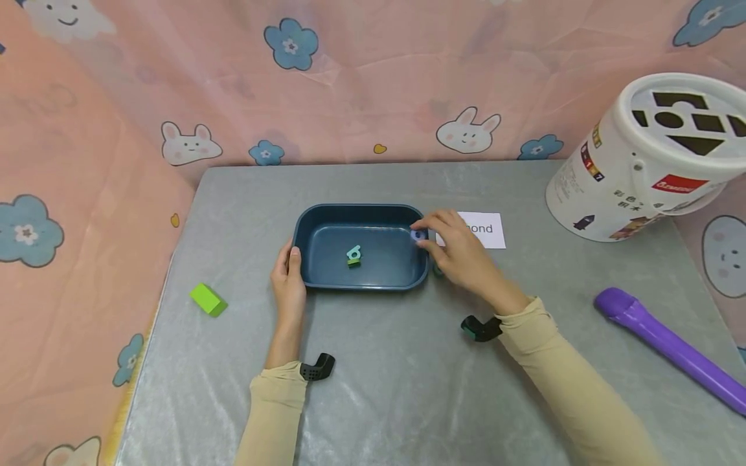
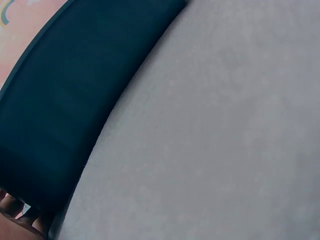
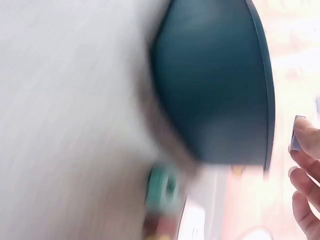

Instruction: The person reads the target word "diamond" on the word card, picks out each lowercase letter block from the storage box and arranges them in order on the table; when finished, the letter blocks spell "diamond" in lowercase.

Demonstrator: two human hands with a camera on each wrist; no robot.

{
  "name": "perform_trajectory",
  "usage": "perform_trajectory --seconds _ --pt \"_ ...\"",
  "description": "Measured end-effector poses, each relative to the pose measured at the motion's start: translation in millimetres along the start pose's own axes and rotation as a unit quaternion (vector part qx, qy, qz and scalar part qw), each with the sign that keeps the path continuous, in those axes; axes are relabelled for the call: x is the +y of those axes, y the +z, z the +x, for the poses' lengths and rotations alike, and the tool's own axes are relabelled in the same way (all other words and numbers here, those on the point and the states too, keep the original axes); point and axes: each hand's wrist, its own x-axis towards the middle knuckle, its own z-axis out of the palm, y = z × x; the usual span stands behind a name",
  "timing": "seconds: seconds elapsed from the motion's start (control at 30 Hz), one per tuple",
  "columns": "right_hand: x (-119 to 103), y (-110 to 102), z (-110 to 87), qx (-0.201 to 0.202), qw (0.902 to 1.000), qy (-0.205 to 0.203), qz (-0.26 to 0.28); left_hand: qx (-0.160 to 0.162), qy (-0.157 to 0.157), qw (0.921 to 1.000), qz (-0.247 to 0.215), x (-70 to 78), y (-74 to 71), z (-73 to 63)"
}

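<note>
A dark blue rectangular tray point(image 1: 361, 278) sits mid-table. My left hand point(image 1: 288, 281) grips its left end, with the thumb along the outer wall. In the left wrist view the tray's side point(image 2: 65, 95) fills the upper left, and only parts of the fingers point(image 2: 30, 215) show. Over the tray's right rim, my right hand point(image 1: 457, 249) pinches a small blue-purple piece point(image 1: 417, 235), seen edge-on in the right wrist view point(image 3: 296, 135). Inside the tray lies a small teal piece shaped like a 6 or b point(image 1: 353, 252), touching a small green piece point(image 1: 353, 263).
A white card point(image 1: 489, 231), partly covered by my right hand, ends in "ond". Beside the tray's right end is a blurred green piece point(image 3: 164, 190). A lime green block point(image 1: 208, 299) lies left, a purple stick point(image 1: 670, 343) right, and a white bucket point(image 1: 618, 175) stands back right.
</note>
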Motion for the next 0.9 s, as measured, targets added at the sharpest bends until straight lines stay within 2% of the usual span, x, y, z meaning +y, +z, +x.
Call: perform_trajectory --seconds 0.13,0.3,0.4,0.53,0.63,0.77,0.9 --pt "23 -26 -23.6 0.02 0.9992 0.026 -0.024 -0.001 -0.001 1.0 0.0 0.9 0.5 -0.8" --pt "49 -57 -50.2 0.003 0.9962 0.077 -0.04 0.002 0.0 1.0 0.002 0.8 0.5 -0.6" --pt "63 -70 -63.7 -0.008 0.9946 0.086 -0.057 0.003 0.0 1.0 0.006 -0.1 0.2 0.2" --pt "75 -72 -74.7 -0.023 0.9924 0.088 -0.082 0.006 -0.001 1.0 0.003 -1.2 -0.4 1.1" --pt "80 -71 -78.9 -0.042 0.9887 0.107 -0.097 0.005 -0.002 1.0 0.004 -1.1 -1.0 1.0" --pt "82 -68 -81.7 -0.066 0.9832 0.138 -0.1 0.001 -0.005 1.0 0.005 -1.1 -1.1 0.1" --pt "84 -67 -83.3 -0.073 0.9817 0.146 -0.098 0.001 -0.007 1.0 0.005 -1.5 -0.6 0.1"
